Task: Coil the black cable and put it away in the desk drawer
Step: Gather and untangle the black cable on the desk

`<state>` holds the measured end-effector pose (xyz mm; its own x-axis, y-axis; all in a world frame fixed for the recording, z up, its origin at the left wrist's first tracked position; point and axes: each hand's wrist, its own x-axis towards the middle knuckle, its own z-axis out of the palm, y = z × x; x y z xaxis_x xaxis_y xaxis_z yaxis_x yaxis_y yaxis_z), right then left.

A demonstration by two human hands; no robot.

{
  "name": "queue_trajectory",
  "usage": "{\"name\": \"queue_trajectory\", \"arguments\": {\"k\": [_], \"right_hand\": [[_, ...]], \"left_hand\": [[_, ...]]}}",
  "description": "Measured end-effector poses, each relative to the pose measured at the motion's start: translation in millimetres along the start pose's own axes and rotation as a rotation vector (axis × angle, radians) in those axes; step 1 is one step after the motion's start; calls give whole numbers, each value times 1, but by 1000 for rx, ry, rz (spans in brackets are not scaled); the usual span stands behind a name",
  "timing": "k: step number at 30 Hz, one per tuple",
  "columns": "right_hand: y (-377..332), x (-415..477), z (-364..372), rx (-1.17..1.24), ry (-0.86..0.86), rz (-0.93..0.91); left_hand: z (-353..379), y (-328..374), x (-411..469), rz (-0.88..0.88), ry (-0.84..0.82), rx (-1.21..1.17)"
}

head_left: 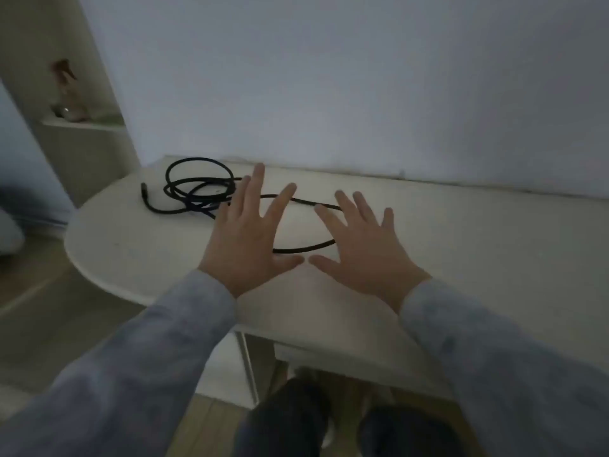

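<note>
A black cable (194, 192) lies loose on the white desk (478, 232), bunched in untidy loops at the back left, with one long loop running right behind my hands. Its plug end points left near the desk's rounded corner. My left hand (250, 239) hovers over the desk with fingers spread, holding nothing, just right of the bunched loops. My right hand (359, 245) is spread the same way beside it, thumbs nearly touching, and covers part of the long loop. A drawer front (329, 354) shows under the desk's near edge.
A pale wall rises right behind the desk. To the left stands a cream shelf unit (85, 127) with a small ornament (66, 94) on it. Wooden floor shows at the left. My dark-trousered legs (296, 423) are below the desk edge.
</note>
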<state>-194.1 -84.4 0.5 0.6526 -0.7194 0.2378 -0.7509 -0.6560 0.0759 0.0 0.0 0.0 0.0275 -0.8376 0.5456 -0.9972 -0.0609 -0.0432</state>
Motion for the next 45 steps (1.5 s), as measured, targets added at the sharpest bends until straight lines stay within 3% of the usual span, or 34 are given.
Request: {"name": "queue_trajectory", "arguments": {"k": [4,10,15,22,30,36,40,45], "right_hand": [[6,11,22,48,-93,-124],[24,17,27,2,44,-170],[57,10,30,-30,63,-138],[105,-4,29,-13,141,-42],[152,-28,14,130,130,241],[177,-36,10,50,50,450],[177,-32,13,17,-32,504],[177,-31,13,-57,-103,578]], "left_hand": [[21,-3,3,-12,-45,-21],[41,8,19,-28,-90,-62],[51,30,41,2,-120,-71],[70,79,72,58,-122,-134],[100,143,108,54,-130,-168],[112,184,124,135,-178,-242],[114,177,125,164,-169,-253],[113,148,126,3,-270,-248]]}}
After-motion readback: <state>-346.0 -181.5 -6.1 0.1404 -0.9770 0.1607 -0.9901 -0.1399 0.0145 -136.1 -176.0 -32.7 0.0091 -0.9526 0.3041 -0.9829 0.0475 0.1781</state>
